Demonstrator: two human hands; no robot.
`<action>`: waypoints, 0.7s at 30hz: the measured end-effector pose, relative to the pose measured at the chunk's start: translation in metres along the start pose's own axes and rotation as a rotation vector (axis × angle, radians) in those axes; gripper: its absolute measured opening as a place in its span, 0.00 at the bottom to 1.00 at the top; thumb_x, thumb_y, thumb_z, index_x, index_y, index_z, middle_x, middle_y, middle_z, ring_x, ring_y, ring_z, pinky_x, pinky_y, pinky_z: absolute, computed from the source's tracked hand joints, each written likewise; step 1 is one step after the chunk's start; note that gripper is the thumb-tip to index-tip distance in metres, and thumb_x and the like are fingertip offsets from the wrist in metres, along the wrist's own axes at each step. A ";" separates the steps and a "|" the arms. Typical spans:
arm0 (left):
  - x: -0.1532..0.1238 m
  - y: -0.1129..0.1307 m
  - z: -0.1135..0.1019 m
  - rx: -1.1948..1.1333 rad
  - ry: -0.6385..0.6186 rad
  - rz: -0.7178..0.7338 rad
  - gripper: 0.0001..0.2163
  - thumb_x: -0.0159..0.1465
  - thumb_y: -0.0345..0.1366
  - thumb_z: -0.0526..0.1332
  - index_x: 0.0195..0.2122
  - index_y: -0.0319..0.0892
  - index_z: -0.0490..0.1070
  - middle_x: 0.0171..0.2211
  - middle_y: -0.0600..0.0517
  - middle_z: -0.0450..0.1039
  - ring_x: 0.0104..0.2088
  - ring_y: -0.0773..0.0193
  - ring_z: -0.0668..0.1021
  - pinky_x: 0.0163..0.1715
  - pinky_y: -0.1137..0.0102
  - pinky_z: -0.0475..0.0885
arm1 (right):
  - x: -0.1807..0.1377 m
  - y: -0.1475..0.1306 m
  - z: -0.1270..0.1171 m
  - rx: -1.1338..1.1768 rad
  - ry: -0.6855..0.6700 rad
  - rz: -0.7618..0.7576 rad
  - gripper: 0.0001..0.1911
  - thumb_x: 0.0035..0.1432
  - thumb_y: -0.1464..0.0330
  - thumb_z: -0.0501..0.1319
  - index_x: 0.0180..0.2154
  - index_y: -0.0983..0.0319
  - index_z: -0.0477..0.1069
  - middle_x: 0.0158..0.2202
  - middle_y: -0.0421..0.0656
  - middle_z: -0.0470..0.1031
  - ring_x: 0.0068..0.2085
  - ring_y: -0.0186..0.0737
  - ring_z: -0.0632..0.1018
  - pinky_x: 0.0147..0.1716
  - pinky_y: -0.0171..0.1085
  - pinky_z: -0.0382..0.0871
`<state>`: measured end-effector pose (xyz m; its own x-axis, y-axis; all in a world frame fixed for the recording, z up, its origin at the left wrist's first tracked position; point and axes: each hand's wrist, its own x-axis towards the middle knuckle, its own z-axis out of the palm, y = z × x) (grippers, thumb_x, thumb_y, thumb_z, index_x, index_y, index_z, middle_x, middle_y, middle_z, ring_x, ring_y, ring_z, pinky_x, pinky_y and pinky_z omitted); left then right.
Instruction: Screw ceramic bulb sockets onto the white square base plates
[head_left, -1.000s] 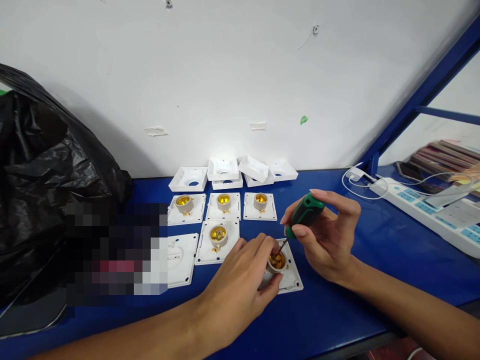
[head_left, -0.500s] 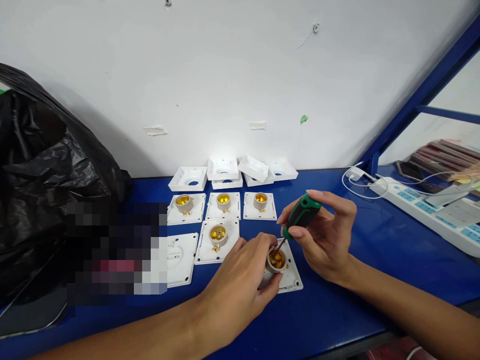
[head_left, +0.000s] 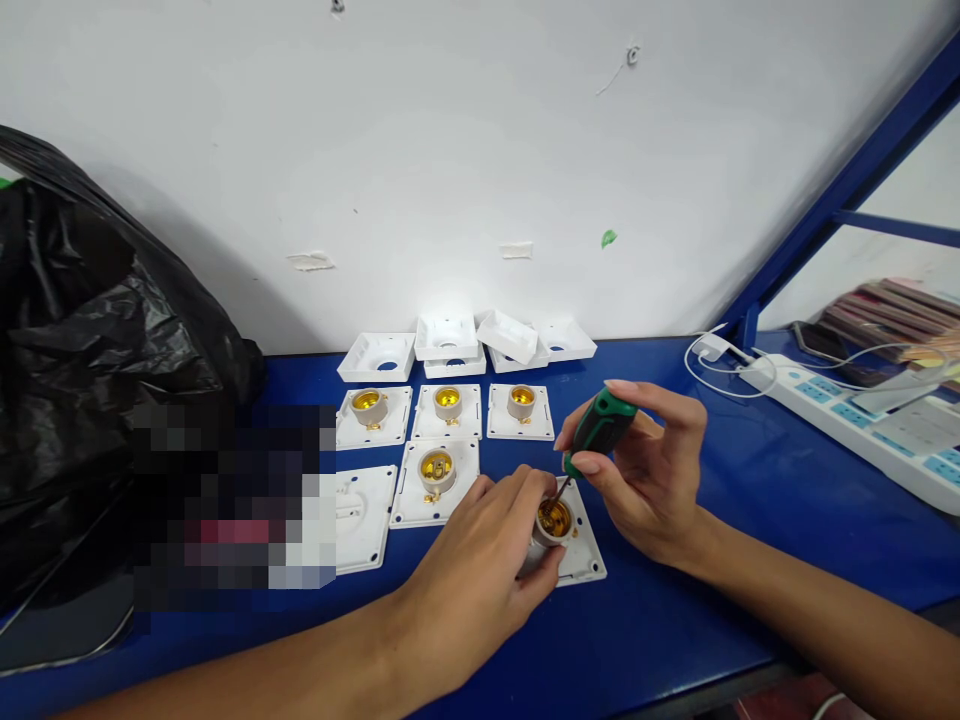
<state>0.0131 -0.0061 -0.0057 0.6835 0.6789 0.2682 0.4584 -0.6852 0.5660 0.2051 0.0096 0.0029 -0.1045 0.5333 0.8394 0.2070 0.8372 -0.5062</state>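
Note:
My left hand [head_left: 472, 570] is closed around a white lamp socket [head_left: 556, 522] with a brass inside, which sits on a square white plate [head_left: 581, 560] on the blue table. My right hand [head_left: 645, 480] pinches a green-handled screwdriver [head_left: 600, 428] between thumb and fingers. The screwdriver's tip points down into the socket's brass cup. Several more socket plates [head_left: 446, 412] lie in rows just behind my hands.
Empty white square covers [head_left: 376, 357] are stacked against the white wall. A black plastic bag [head_left: 90, 330] fills the left side. A white power strip [head_left: 862, 425] with cables lies at the right, beside a blue frame post [head_left: 825, 210]. A blank white plate [head_left: 360, 518] lies left of the sockets.
The screwdriver handle has shifted slightly lower and leftward as my right fingers reposition on it. My left hand stays on the socket.

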 end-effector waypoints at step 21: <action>0.001 0.000 -0.002 -0.002 -0.042 -0.011 0.16 0.68 0.28 0.63 0.54 0.45 0.62 0.47 0.50 0.77 0.43 0.54 0.78 0.47 0.58 0.70 | 0.001 -0.001 0.000 -0.033 0.001 0.011 0.36 0.62 0.76 0.68 0.66 0.48 0.60 0.51 0.42 0.67 0.39 0.36 0.81 0.36 0.40 0.83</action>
<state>0.0132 -0.0049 -0.0039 0.7018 0.6745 0.2290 0.4648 -0.6772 0.5704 0.2047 0.0094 0.0045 -0.1014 0.5428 0.8337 0.2403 0.8266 -0.5089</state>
